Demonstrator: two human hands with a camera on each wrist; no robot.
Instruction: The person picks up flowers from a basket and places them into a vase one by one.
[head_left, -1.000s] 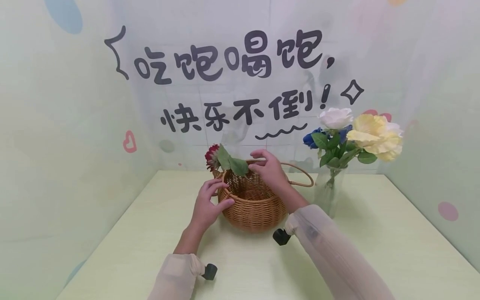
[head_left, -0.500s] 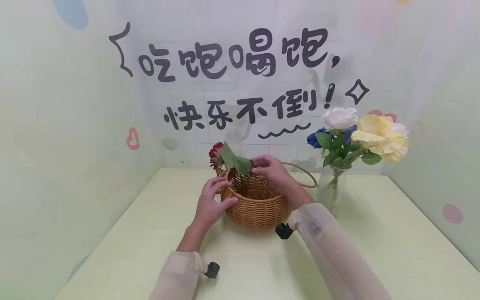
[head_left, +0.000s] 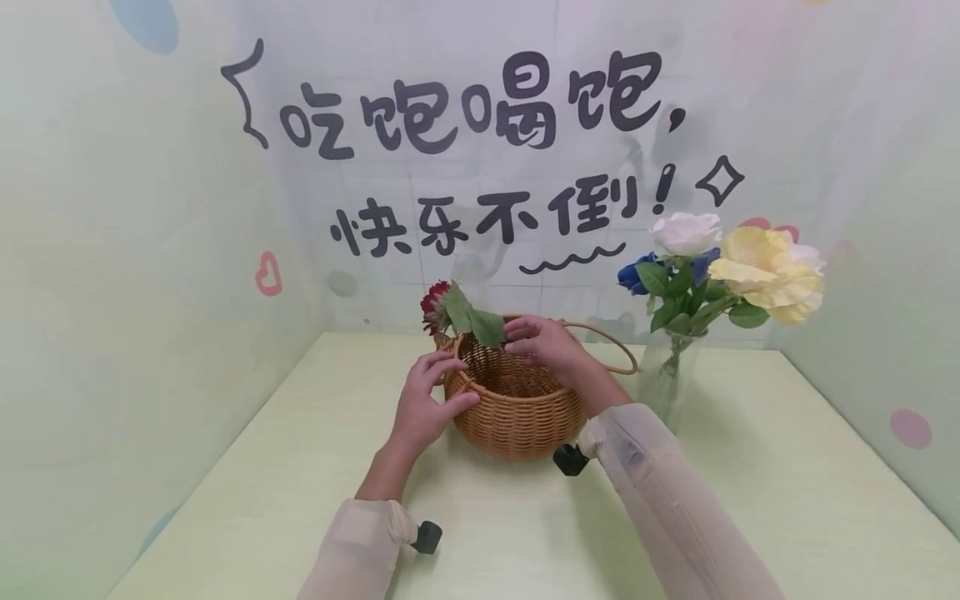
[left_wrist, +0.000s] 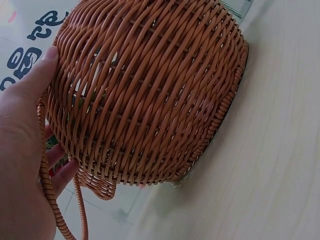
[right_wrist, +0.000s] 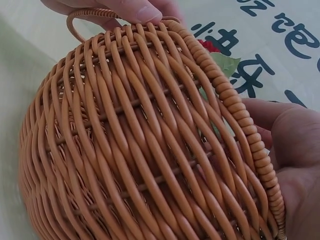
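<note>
A round wicker basket stands on the table in the head view. My left hand holds its left rim; in the left wrist view the thumb lies outside the basket, with fingers around the far side by the handle. A red artificial flower leans over the basket's left back rim, its green leaf above the opening. Reaching over the right side, my right hand has extended fingertips at that leaf. The basket wall partly hides the right fingers in the right wrist view, and any grip on the stem is not visible.
Right of the basket stands a clear glass vase with white, blue and yellow artificial flowers. A basket handle sticks out towards it. Walls with printed lettering enclose the pale table at the back and sides.
My right hand has lowered slightly, its fingers coming nearer the leaf. The left hand keeps its hold on the rim. The whole head view has shifted a little.
</note>
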